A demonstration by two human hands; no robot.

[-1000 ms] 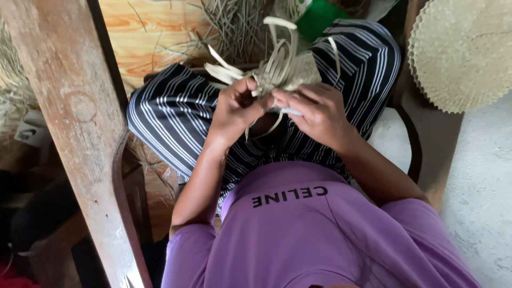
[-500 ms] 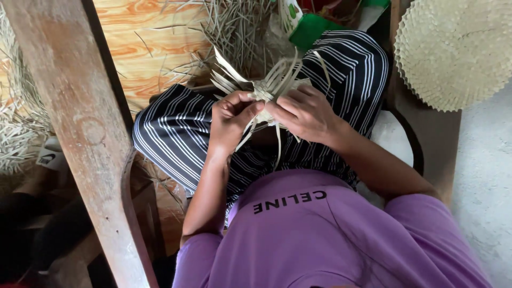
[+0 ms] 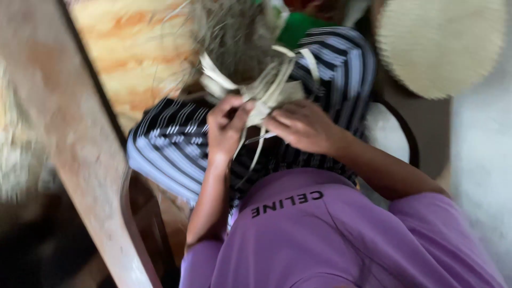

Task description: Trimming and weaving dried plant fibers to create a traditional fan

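The view is blurred by motion. My left hand (image 3: 226,128) and my right hand (image 3: 301,125) both pinch a small piece of pale woven leaf strips (image 3: 266,90), held above my lap. Loose strip ends fan up and outward from it, and a few hang down between my hands. My lap is covered by black trousers with white stripes (image 3: 176,144), and I wear a purple shirt (image 3: 320,234).
A slanted wooden beam (image 3: 80,144) runs down the left side. A round woven mat (image 3: 440,45) lies at the upper right. Dry straw (image 3: 234,32) is heaped beyond my knees, beside a green container (image 3: 301,26). A dark curved chair rail (image 3: 402,133) shows at right.
The camera has swung, so the scene shifted left and blurred. My hands stay on the woven piece, with my left fingers moved slightly up along the strips.
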